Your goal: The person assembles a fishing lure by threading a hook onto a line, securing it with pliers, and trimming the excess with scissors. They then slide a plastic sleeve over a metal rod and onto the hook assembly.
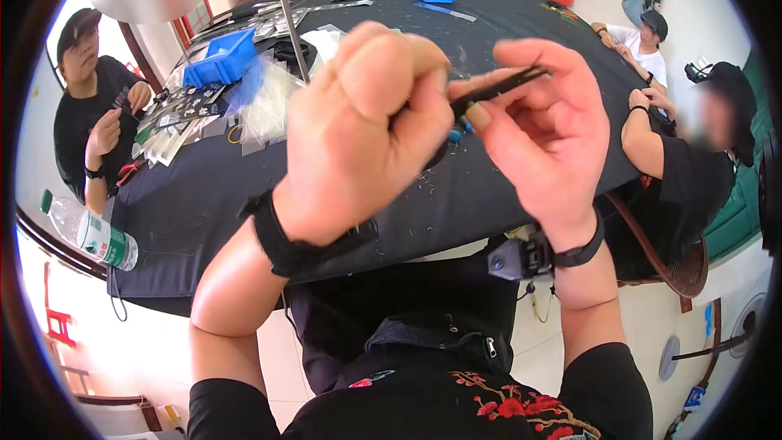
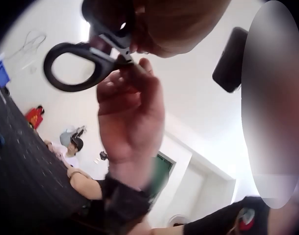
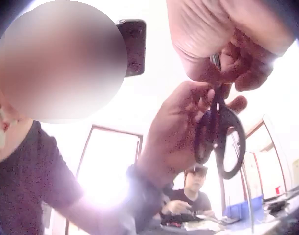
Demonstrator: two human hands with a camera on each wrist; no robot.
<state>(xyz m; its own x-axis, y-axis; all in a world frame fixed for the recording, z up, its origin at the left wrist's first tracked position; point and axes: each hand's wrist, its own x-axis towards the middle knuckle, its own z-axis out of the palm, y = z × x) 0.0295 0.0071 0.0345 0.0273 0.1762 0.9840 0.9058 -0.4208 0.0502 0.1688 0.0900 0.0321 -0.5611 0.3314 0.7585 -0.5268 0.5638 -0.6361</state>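
Note:
A pair of scissors with black handles (image 2: 106, 63) is held up above the table between both hands. My left hand (image 1: 358, 126) grips it near the pivot, fingers curled in; in the head view this hand hides the handles. The right wrist view shows the two handle loops (image 3: 240, 147) hanging beside the left hand (image 3: 171, 127). My right hand (image 1: 554, 134) pinches the narrow, dark-looking blade end (image 1: 517, 80) between thumb and fingers. In the right wrist view a short bit of silver metal (image 3: 215, 59) shows at the right hand (image 3: 232, 44).
A black cloth covers the table (image 1: 342, 240). Blue bins (image 1: 218, 61), clear plastic sheets (image 1: 265, 98) and a metal pole (image 1: 291, 24) stand or lie at the left and back. A water bottle (image 1: 98, 236) lies at the left edge. Other people sit around the table.

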